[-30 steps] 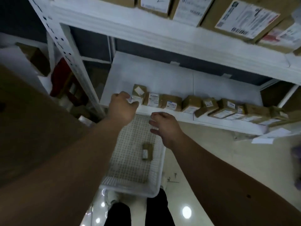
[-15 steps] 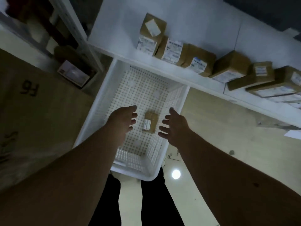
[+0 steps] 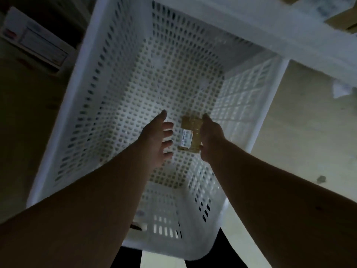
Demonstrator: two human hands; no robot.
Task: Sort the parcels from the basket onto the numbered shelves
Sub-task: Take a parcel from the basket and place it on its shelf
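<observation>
A small brown cardboard parcel [image 3: 190, 132] with a white label lies low in the white perforated basket [image 3: 85, 60], towards its right wall. My right hand [image 3: 211, 138] is at the parcel's right edge. Its thumb reaches the top corner and a fingertip curls at the bottom corner, so it grips the parcel. My left hand [image 3: 156, 140] hovers just left of the parcel with fingers spread, not touching it. No other parcel shows in the basket.
The white shelf edge [image 3: 289, 35] crosses the top right above the basket, with a brown box [image 3: 343, 18] on it. A labelled box [image 3: 36, 41] sits at upper left. A paper scrap [image 3: 342, 89] lies on the pale floor at right.
Both hands came down from the shelf into the basket. They closed in on the lone parcel from either side, and my right hand now grips its edge.
</observation>
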